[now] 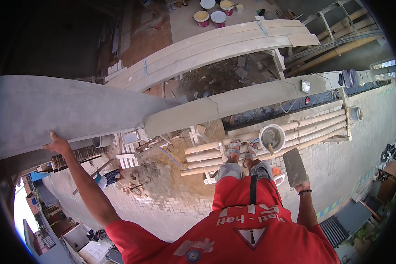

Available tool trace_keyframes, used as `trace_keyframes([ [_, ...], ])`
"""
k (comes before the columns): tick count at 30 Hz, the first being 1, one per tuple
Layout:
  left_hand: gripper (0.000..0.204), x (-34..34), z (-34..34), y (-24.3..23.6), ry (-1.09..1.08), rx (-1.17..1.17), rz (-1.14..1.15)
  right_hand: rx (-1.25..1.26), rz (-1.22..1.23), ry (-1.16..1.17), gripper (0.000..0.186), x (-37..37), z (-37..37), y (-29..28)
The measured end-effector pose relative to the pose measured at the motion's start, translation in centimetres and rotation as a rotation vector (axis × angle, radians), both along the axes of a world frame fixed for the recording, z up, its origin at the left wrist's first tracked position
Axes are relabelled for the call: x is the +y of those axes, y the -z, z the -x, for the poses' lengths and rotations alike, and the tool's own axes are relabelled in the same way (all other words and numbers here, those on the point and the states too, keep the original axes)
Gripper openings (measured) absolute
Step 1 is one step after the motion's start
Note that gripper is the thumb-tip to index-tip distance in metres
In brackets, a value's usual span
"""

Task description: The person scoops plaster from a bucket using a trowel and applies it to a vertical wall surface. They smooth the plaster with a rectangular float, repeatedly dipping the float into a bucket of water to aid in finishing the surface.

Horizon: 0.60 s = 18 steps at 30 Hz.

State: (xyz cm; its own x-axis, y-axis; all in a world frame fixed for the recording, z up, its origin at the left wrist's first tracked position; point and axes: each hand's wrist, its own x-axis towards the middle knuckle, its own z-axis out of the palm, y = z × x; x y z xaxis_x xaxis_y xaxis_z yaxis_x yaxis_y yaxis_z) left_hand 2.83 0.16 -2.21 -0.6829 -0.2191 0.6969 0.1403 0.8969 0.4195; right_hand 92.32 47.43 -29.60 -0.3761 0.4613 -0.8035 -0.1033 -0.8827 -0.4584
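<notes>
My left hand (57, 143) rests with fingers apart on the lower edge of a broad grey cement-faced surface (61, 105) at the left. My right hand (302, 186) grips a flat rectangular float (295, 165), coated in grey, held out at my right side. Near my feet a white bucket (266, 132) of grey mix stands on the bamboo-pole platform (312, 127), a stick-like handle sticking out of it. Beyond it runs a long narrow grey plastered ledge (242, 97) with loops of wire around it.
I stand high on bamboo poles above brick paving (352, 167). Pale planks (215, 46) span a rubble-strewn opening. Several paint buckets (218, 18) sit farther off, and a metal ladder frame (330, 35) is at upper right. Another person (108, 178) is below at left, near rubble.
</notes>
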Motion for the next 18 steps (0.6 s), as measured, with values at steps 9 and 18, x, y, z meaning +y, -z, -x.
trace_keyframes([
  [9, 0.104, -0.2, -1.4, -0.6, 0.076, -0.306, -0.145, 0.190, 0.168, 0.010, 0.036, 3.7, 5.0, 0.4],
  [18, 0.072, 15.9, -22.7, 14.4, 0.331, -0.249, -0.136, 0.362, 0.205, 0.018, 0.037, 4.8, 5.8, 3.1],
])
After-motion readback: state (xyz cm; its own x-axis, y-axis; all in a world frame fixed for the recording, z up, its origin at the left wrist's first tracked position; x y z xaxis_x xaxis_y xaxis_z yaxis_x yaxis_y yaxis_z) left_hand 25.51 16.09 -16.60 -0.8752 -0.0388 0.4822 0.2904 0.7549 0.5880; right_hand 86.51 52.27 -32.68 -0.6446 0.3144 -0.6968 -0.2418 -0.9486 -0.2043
